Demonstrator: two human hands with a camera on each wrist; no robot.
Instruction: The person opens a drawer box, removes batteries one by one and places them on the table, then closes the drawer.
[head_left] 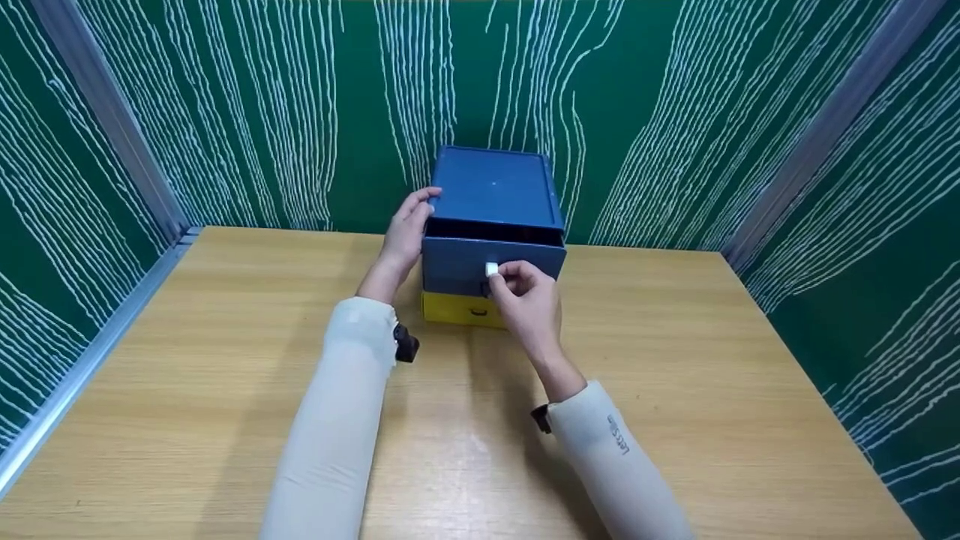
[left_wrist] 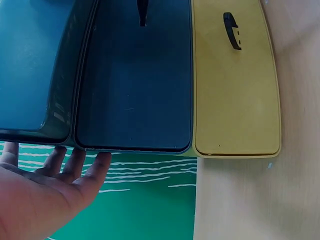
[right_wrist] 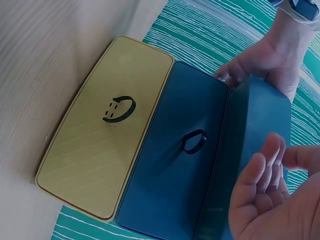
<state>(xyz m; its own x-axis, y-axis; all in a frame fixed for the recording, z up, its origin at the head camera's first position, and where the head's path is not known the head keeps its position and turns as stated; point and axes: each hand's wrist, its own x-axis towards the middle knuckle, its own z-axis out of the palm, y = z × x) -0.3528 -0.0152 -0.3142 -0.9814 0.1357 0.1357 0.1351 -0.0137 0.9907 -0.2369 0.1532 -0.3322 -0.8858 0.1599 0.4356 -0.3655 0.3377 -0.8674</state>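
My right hand (head_left: pixel 531 307) pinches a small white block (head_left: pixel 491 269) between thumb and forefinger, in front of the blue drawer (head_left: pixel 456 266). In the right wrist view the curled fingers (right_wrist: pixel 250 182) hide the block. A dark gap shows between the drawer's front and the blue cabinet top (head_left: pixel 495 186) in the head view. The drawer's black loop handle (right_wrist: pixel 195 141) is close below the block. My left hand (head_left: pixel 405 236) rests against the cabinet's left side, its extended fingertips (left_wrist: pixel 102 160) touching the wall.
Under the blue drawer sits a yellow drawer (head_left: pixel 450 307) with a black handle (left_wrist: pixel 231 31). The stack stands at the back of a wooden table (head_left: pixel 247 360), before a green wall (head_left: pixel 360 195) with white streaks. Metal posts (head_left: pixel 127 127) frame the corners.
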